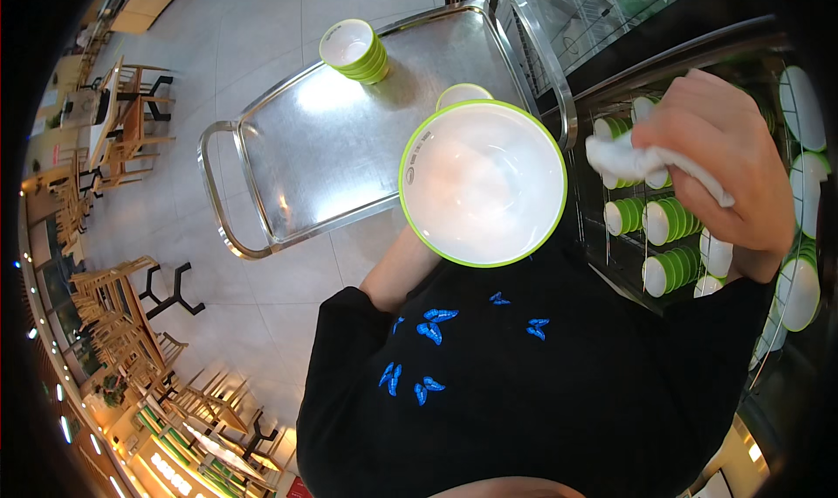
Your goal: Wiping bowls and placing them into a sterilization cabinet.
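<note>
A large white bowl with a green rim (483,184) is held up in front of my chest, its inside facing the camera. My left forearm reaches up behind the bowl, which hides my left hand. My right hand (727,151), raised at the right, is closed on a crumpled white cloth (645,159), apart from the bowl. Beyond the large bowl, part of another green-rimmed bowl (464,94) shows over the cart. A stack of smaller white and green bowls (354,51) stands near the far edge of the stainless steel cart (314,151).
To my right, a dark cabinet with wire racks holds rows of green and white bowls (671,269) and larger dishes (799,292). The cart has raised tubular handles (213,190) at its ends. Wooden tables and chairs (134,121) stand across the tiled floor at the left.
</note>
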